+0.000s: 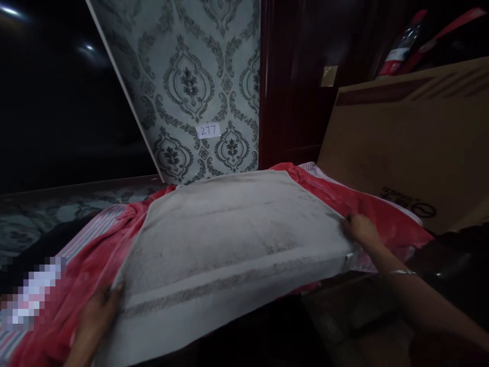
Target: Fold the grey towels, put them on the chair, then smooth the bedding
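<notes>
Head-worn view looks forward and down (close in).

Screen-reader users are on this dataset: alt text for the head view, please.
Two bare hands, left and right, hold the edges of a gray-white cloth spread over red fabric. Behind are patterned wallpaper with a label reading 277, a dark screen-like panel at left and a cardboard box at right.

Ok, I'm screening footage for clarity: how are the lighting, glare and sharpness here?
Head view: dim overall; bright glare on the glossy dark panel; deep shadow below the pale cloth; left hand dark and soft-edged; blocky pixelation at lower left.
</notes>
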Available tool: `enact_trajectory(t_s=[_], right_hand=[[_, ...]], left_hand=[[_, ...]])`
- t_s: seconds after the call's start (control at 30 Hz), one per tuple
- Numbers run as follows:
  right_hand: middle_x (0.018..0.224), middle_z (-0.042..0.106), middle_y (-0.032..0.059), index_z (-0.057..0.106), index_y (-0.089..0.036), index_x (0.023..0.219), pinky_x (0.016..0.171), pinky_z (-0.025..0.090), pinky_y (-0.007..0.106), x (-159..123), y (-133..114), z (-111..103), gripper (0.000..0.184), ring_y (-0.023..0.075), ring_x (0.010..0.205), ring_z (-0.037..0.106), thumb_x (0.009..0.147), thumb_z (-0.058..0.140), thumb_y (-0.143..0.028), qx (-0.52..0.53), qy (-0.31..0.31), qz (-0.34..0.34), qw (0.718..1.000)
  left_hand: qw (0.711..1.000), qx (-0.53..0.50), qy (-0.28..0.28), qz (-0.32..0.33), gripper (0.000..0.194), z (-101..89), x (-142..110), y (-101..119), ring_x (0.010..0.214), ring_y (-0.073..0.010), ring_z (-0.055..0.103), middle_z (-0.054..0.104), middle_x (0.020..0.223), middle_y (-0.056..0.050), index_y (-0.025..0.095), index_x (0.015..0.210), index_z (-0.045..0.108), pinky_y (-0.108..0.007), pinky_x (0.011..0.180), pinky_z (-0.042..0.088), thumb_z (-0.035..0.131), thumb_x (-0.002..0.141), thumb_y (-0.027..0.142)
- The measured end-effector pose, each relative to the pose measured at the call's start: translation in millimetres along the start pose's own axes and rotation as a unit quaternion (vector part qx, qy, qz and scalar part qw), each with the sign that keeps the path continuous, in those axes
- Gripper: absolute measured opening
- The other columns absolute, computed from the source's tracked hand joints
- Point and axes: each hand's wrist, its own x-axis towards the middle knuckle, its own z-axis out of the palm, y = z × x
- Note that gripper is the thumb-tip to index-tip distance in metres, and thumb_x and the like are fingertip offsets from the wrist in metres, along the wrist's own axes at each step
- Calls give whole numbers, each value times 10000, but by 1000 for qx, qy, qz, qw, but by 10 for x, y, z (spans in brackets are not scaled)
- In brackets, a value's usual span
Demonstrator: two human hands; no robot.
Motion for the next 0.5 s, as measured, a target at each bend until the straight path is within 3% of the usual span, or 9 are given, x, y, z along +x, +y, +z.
enact_trajectory(t_s=[0.13, 0.3, 0.43, 0.5], right_hand=[[1098, 676, 271, 636, -29, 1172, 717, 419, 333, -216, -60, -96, 385, 306, 1010, 664, 985, 343, -193, -6, 23, -5, 1000], [1047, 670, 310, 601, -22, 1245, 665, 415, 376, -418, -74, -215, 537, 337, 916, 680, 1007, 213, -309, 63, 41, 2, 997], [984, 682, 312, 644, 29, 1197, 641, 431, 366, -331, -10, -292, 530, 333, 866, 681, 990, 279, -295, 114, 59, 53, 990], [895, 699, 274, 711, 13, 1086, 614, 436, 335, -228, 90, -329, 482, 298, 792, 685, 976, 326, -256, 100, 85, 26, 991]], left_hand=[[1000, -29, 1, -11, 324, -59, -131, 164, 938, -363, 669, 688, 793, -101, 246, 777, 588, -490, 895, 533, 469, 718, 541], [999, -44, -4, 24, 289, -238, -275, 352, 846, -356, 671, 677, 732, -100, 235, 729, 586, -473, 813, 539, 475, 745, 502], [997, -68, 13, 33, 259, -422, -318, 474, 811, -325, 669, 676, 723, -86, 236, 716, 600, -433, 771, 542, 486, 757, 465], [996, -85, 10, 32, 272, -515, -332, 466, 821, -315, 667, 683, 749, -82, 225, 736, 617, -416, 771, 541, 502, 754, 470]])
